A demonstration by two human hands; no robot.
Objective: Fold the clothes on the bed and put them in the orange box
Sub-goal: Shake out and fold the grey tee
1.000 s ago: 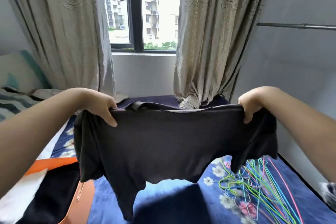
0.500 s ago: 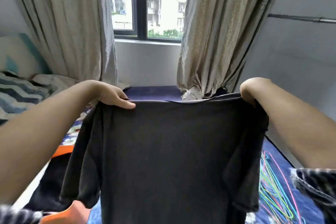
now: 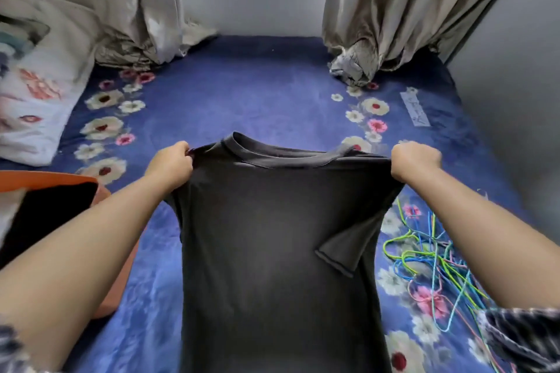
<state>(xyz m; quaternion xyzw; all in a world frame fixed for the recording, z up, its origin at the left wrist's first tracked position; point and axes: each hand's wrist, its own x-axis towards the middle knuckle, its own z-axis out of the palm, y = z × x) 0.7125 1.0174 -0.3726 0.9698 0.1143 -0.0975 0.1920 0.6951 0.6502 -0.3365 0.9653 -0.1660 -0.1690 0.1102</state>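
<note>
While the dark T-shirt hangs lengthwise over the bed, I see my left hand pinching one shoulder and my right hand clenched on the other — collar pointing away. Orange box sits at left, coloured hangers at right; beyond the collar lies bare blue sheet up to the curtains

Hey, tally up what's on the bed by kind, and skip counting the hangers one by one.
Dark T-shirt, gripped at the shoulders by the left hand and right hand: 1
Orange box: 1
Pillow: 1
Tangled pile of coloured hangers: 1
Total: 4
</note>
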